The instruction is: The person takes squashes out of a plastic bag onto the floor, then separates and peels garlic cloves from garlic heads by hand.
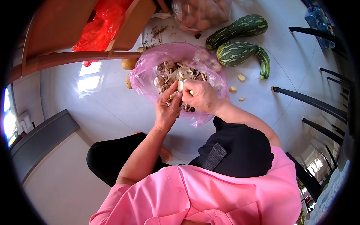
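Note:
Both of my hands meet above an open pink plastic bag [146, 77] on the floor. It holds garlic bulbs [159, 81], loose papery skins and dry scraps. My left hand [167, 108] is closed in a pinch on a garlic clove [172, 96]. Right beside it, my right hand [202, 95] is curled into a fist, a small pale yellow piece that looks like a garlic clove [191, 92] showing between its fingers. A whitish oval piece [180, 86] stands between the two hands; which hand grips it I cannot tell.
Several garlic cloves [233, 89] lie on the tiles right of the bag. Two striped green squashes [240, 30] rest behind them, near a clear bag of brownish round produce [202, 15]. Potatoes [128, 63] sit left of the bag, below a wooden chair [127, 28]. Black furniture legs [311, 99] stand at right.

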### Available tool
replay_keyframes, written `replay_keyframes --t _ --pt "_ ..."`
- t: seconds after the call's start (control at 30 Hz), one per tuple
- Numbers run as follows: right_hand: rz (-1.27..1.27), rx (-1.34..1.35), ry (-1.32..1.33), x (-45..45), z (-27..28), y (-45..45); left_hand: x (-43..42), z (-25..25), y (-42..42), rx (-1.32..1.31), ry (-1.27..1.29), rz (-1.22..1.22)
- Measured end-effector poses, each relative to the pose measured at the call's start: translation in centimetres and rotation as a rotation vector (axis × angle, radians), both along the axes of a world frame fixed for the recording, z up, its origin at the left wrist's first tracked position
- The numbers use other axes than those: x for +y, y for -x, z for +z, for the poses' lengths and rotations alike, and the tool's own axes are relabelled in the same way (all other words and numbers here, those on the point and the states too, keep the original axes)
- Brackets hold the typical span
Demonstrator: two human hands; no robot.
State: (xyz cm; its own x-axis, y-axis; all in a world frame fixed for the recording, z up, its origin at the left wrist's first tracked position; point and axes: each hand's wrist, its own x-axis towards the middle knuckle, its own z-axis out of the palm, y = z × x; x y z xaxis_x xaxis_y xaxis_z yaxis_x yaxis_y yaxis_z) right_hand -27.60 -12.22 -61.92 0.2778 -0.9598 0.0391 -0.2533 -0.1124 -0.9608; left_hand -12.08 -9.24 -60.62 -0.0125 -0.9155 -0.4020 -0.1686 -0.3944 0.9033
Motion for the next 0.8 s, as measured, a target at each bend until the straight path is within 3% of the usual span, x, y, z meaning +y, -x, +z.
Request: replay_keyframes --t 0.17,0.27,0.33,0.4,0.53,0.6,0.63,0.73,0.8 --pt "0.053 -0.032 0.096 0.3 -0.3 -0.1 -0.2 0.3 -0.3 -0.022 -0.105 0.001" --pt "0.148 -0.134 -0.106 0.2 -0.5 0.1 -0.3 0.0 -0.8 0.192 -0.208 0.077" --pt "0.135 -0.566 -0.456 0.1 -1.3 0.1 -0.3 -0.6 -1.2 0.416 -0.254 0.166" --pt "0.125 -0.603 -0.463 -0.3 -1.1 0.9 -0.3 -1.5 -2.0 0.426 -0.280 0.207" --pt "-0.018 -0.409 -0.426 -0.9 -1.0 1.5 -0.5 -1.6 -2.6 0.481 -0.324 0.292" --pt "0.029 0.160 -0.311 -1.2 -1.0 1.4 -0.6 -1.5 -2.5 0.499 -0.340 0.310" --pt "0.110 0.283 -0.377 -1.3 -1.0 1.4 -0.6 -1.6 -2.5 0.510 -0.336 0.296" --pt "0.101 0.284 -0.327 -0.8 -2.1 1.0 -0.5 -1.9 -2.7 0.479 -0.319 0.273" --pt "0.093 0.071 -0.482 -0.7 -2.5 0.5 -0.4 -2.1 -2.8 0.439 -0.313 0.259"
